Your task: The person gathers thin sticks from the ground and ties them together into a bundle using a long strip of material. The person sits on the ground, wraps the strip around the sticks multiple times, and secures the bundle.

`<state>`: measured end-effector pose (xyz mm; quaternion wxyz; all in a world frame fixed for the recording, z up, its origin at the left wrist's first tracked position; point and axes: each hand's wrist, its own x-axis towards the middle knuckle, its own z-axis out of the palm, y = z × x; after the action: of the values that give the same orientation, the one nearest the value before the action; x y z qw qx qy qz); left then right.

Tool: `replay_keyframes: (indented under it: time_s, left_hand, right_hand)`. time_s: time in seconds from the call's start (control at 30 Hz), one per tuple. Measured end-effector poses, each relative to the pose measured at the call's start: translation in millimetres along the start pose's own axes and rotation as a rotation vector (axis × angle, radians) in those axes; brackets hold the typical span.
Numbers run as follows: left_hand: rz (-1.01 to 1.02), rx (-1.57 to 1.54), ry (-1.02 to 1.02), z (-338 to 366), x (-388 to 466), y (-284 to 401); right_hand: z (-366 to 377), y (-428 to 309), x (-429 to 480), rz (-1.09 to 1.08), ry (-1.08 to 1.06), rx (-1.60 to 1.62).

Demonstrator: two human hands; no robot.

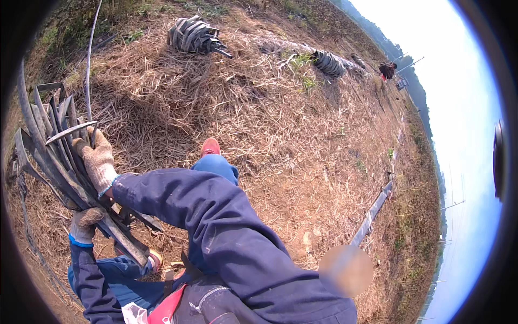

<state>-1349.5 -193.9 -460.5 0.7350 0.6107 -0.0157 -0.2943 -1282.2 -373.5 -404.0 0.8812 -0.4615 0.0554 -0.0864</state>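
A folded bundle of flat, dark grey strips, which look like flattened plastic hose (pixel 66 162), is held at the left of the view. My right hand (pixel 96 162), in a tan knit glove with a blue cuff, comes across from the right and grips the bundle's upper side. Below it, my left hand (pixel 84 222), gloved the same way, clasps the lower part. Loops and loose ends stick up beyond both hands, and one end hangs down near a shoe. The fingers are partly hidden among the strips.
Dry straw (pixel 251 133) covers the ground. A wound bundle of dark strips (pixel 192 35) and another coil (pixel 328 64) lie farther off. A long pale strip (pixel 372 210) runs along the right. A person (pixel 387 70) is in the distance. A thin pale line (pixel 89 60) rises beside the held bundle.
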Motion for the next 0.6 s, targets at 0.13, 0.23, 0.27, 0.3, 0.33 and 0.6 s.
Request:
replay_keyframes:
  time_s: [0.13, 0.23, 0.27, 0.3, 0.33, 0.6]
  left_hand:
    - [0.052, 0.171, 0.003, -1.2, 16.1, -10.0]
    - [0.256, 0.425, 0.076, 3.0, 34.3, -22.1]
    - [0.2, 0.341, 0.095, 3.3, 39.9, -24.4]
    - [0.176, 0.332, 0.096, 1.3, 44.3, -23.2]
    - [0.195, 0.45, 0.116, -0.7, 48.2, -21.7]
    - [0.385, -0.388, 0.087, 10.1, 74.0, -9.9]
  right_hand:
    - [-9.7, 4.8, 9.9, 0.051, 0.048, 0.094]
    - [-20.6, 8.5, 18.3, -0.013, 0.099, 0.099]
    - [-22.1, 8.8, 21.9, -0.025, 0.091, 0.131]
    - [-23.4, 9.4, 24.0, -0.055, 0.085, 0.143]
    - [-24.7, 8.7, 28.9, -0.022, -0.02, 0.19]
    - [-16.8, 1.2, 59.4, -0.003, 0.035, 0.414]
